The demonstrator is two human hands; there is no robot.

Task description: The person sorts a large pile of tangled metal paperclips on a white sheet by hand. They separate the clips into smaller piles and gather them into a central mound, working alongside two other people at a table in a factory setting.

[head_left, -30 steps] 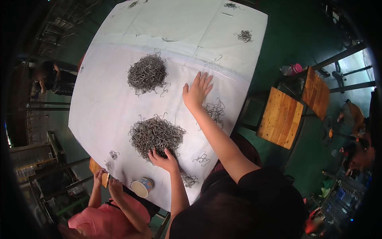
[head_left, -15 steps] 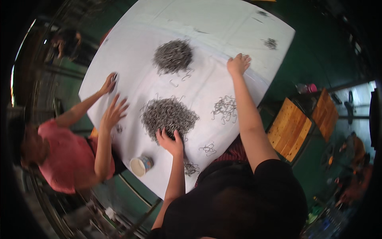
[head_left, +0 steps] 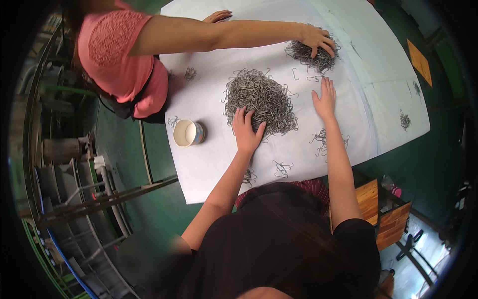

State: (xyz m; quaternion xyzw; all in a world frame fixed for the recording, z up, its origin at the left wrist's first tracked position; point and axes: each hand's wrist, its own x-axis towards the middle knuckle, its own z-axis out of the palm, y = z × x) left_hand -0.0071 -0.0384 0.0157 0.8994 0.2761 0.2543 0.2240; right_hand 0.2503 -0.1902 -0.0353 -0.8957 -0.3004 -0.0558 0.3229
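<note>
My left hand rests on the near edge of a large pile of grey metal hooks, with its fingers spread over them. Nothing is visibly gripped in it. Right of that pile my right hand lies palm down on the white table, fingers stretched forward. A few loose S-shaped hooks lie just beyond its fingertips. Farther back, a co-worker's hand is spread over a second hook pile. A small group of hooks sits beside my right forearm.
An open paper cup stands on the table's left side. Smaller hook groups lie near the front edge and at the far right. The co-worker in a pink top leans in from the left. Wooden stools stand at the lower right.
The view has turned. The co-worker has reached across to the far pile. My right hand has come off the far right part of the table toward the piles; my left stays at the near pile.
</note>
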